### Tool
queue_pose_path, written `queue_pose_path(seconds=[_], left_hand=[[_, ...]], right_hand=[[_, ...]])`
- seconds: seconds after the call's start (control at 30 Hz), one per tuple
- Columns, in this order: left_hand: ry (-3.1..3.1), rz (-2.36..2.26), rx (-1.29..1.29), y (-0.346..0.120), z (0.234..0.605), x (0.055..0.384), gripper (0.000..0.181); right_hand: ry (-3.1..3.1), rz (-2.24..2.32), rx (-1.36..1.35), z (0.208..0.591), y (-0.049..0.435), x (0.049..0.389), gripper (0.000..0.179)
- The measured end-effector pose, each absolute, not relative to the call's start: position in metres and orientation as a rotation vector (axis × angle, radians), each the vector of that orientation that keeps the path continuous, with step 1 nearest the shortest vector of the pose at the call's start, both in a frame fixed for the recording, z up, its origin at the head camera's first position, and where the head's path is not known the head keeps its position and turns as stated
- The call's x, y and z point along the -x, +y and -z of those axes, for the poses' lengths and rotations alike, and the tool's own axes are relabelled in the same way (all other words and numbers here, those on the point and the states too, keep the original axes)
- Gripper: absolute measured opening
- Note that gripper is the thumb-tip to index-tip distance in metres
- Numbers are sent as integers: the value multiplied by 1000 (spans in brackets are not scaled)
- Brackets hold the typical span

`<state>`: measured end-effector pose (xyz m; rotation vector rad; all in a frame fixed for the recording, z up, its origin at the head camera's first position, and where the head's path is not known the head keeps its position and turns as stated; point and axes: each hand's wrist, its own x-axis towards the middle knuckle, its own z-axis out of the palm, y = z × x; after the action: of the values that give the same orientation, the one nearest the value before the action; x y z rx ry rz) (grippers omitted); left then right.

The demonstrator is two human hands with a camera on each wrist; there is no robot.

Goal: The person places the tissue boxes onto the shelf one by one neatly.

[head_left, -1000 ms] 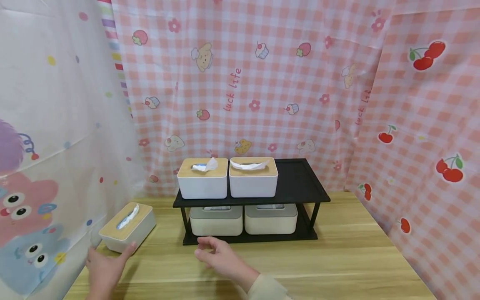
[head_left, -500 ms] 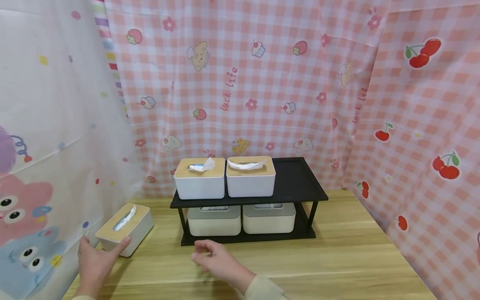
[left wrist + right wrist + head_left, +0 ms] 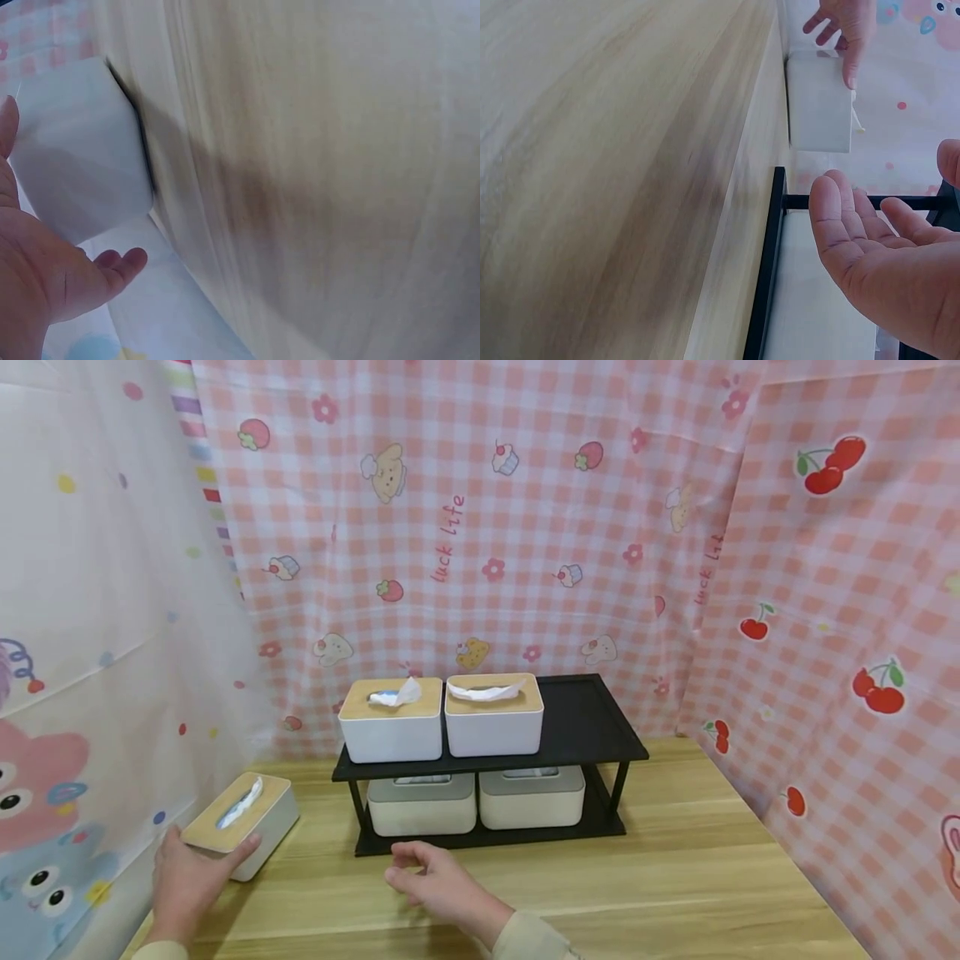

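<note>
A white tissue box (image 3: 242, 822) with a wood-look lid and a tissue poking out stands slantwise on the wooden table at the left. My left hand (image 3: 187, 881) is at its near end, thumb along one side of the box, fingers spread beyond the other. In the left wrist view, a gap shows between those fingers (image 3: 124, 266) and the box (image 3: 79, 150). My right hand (image 3: 442, 885) hovers in front of the black two-tier rack (image 3: 592, 718), fingers loosely bent, holding nothing.
Two white tissue boxes with wood-look lids, left (image 3: 392, 735) and right (image 3: 495, 727), sit on the upper tier. Below them are two cream boxes with grey lids, left (image 3: 423, 814) and right (image 3: 532, 806). Patterned curtains (image 3: 487, 527) enclose the table (image 3: 675, 877).
My left hand has moved forward a little, closer around the near end of the tissue box. The right hand stays about where it was. The head view has shifted slightly.
</note>
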<state>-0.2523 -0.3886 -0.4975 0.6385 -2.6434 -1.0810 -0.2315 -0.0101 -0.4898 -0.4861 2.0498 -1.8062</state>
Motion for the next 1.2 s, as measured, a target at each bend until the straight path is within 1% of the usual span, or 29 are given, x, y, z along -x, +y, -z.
queue_pose_path(seconds=[0.23, 0.47, 0.77, 0.87, 1.03, 1.2], left_hand=[[-2637, 991, -539, -393, 496, 261, 131], [-2707, 928, -522, -401, 495, 259, 132], [-2822, 828, -245, -404, 495, 242, 126], [-2877, 827, -174, -403, 493, 235, 126], [-2916, 831, -49, -396, 492, 220, 128], [-2976, 841, 27, -381, 489, 207, 123]], right_hand=[[2071, 1783, 476, 491, -7, 232, 46], [2075, 1772, 452, 493, -5, 233, 44], [2113, 1758, 475, 497, 0, 233, 47], [2123, 1761, 476, 498, 1, 232, 46], [2124, 1785, 471, 499, 5, 231, 46], [2130, 1785, 450, 500, 11, 232, 47]])
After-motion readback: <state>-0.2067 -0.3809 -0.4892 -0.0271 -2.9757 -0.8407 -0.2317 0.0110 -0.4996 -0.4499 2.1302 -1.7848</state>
